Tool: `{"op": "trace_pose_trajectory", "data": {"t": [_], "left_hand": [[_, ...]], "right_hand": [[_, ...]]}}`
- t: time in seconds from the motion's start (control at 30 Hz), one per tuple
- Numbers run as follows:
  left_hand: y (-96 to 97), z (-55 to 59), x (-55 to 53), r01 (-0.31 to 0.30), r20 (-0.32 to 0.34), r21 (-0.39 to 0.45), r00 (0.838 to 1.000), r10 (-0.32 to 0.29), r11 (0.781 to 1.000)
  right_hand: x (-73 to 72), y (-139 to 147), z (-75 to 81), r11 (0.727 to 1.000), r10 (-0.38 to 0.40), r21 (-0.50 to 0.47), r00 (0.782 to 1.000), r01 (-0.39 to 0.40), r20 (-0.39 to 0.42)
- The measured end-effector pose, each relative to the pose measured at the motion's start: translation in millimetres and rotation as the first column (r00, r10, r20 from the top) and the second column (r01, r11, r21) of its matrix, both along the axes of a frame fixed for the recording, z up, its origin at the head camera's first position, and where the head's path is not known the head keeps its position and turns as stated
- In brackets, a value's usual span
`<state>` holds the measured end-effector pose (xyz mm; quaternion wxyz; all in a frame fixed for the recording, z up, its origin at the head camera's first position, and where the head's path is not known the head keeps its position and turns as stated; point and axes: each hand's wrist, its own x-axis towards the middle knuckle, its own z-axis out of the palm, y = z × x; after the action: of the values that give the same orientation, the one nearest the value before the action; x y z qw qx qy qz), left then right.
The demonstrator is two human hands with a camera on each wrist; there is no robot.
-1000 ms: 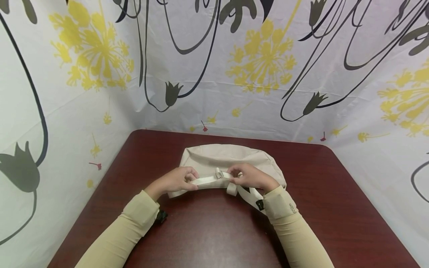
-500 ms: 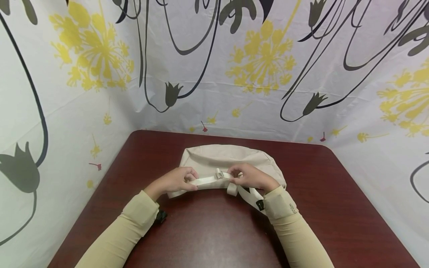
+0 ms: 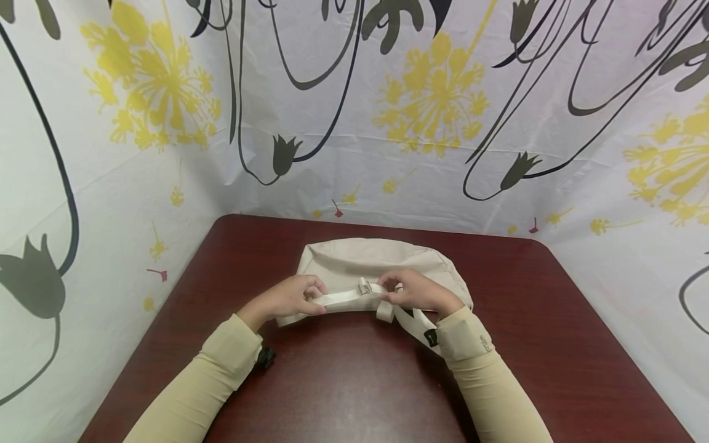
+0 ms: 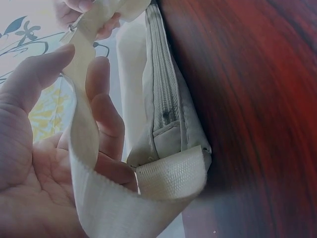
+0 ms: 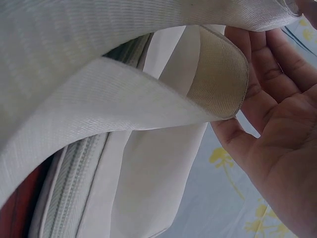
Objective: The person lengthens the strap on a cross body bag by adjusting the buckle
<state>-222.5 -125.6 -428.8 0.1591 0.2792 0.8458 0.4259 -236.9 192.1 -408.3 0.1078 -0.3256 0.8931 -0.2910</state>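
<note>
A cream fabric bag (image 3: 382, 253) lies on the dark red table. Along its near side, a cream webbing strap (image 3: 339, 299) is stretched between my hands. My left hand (image 3: 291, 296) pinches the strap between thumb and fingers; in the left wrist view, the strap's loop (image 4: 119, 210) curves below the palm. On the other side, my right hand (image 3: 416, 290) pinches the strap just right of a small metal slide buckle (image 3: 364, 287). The right wrist view shows another strap fold (image 5: 223, 74) against my right fingers. A zipper (image 4: 162, 74) runs along the bag's edge.
A loose strap end (image 3: 410, 325) hangs under my right wrist, near a black piece (image 3: 430, 337) at the cuff. Another black piece (image 3: 266, 358) shows by the left cuff. Behind the table (image 3: 343, 381) hangs a patterned white sheet (image 3: 343, 111).
The slide buckle and my right fingers have shifted very slightly to the right. My left hand and the bag stay in place.
</note>
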Motion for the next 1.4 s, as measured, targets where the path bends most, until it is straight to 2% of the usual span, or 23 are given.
{"op": "trace_pose_trajectory", "data": {"t": [0.5,1.4], "left_hand": [[-0.4,3.6,1.6,-0.007,-0.008,0.010,1.000,0.007,1.000],[-1.3,0.8,-1.2,0.002,0.003,0.008,1.000,-0.002,1.000]], "right_hand": [[-0.3,-0.2,-0.3,1.000,-0.002,-0.008,1.000,0.002,0.009],[1.5,1.7,4.4,1.000,0.012,-0.006,1.000,-0.012,-0.001]]}}
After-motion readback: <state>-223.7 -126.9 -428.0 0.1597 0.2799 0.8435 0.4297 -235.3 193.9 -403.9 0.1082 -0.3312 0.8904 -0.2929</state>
